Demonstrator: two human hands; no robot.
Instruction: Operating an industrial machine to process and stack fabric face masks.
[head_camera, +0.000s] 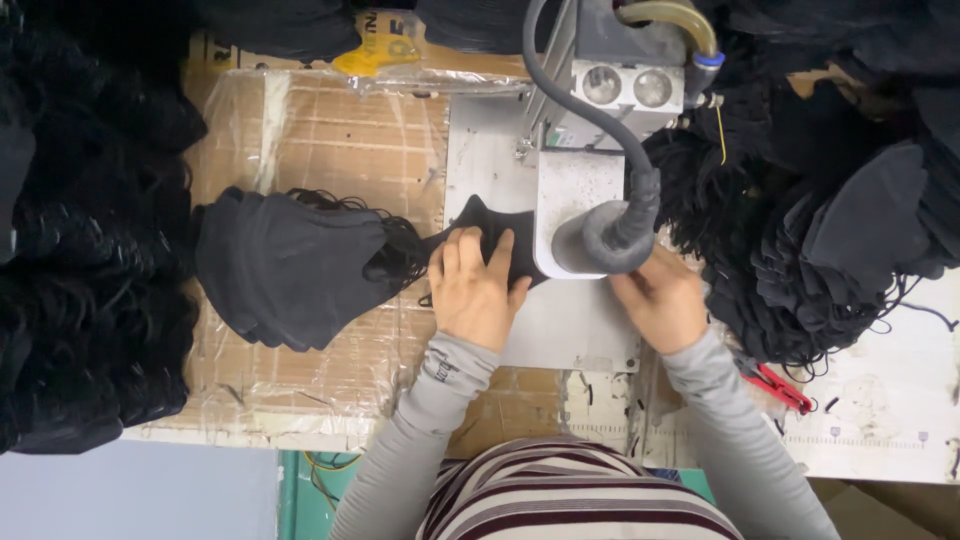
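Note:
My left hand (478, 283) lies flat on a black fabric mask (478, 218) that rests on the metal plate (570, 330) of a small press machine (583, 200). Its fingers are spread and press the piece down beside the machine's head. My right hand (662, 300) sits under the machine's round grey head (598, 240), fingers tucked beneath it and partly hidden. What it holds is hidden by the head. A stack of black masks (285, 265) with thin ear loops lies just left of my left hand.
Heaps of black masks fill the left side (90, 230) and the right side (830, 220). Plastic-covered cardboard (330, 140) tops the bench. Red-handled snips (778, 385) lie at the right. A grey hose (580, 100) curves over the machine.

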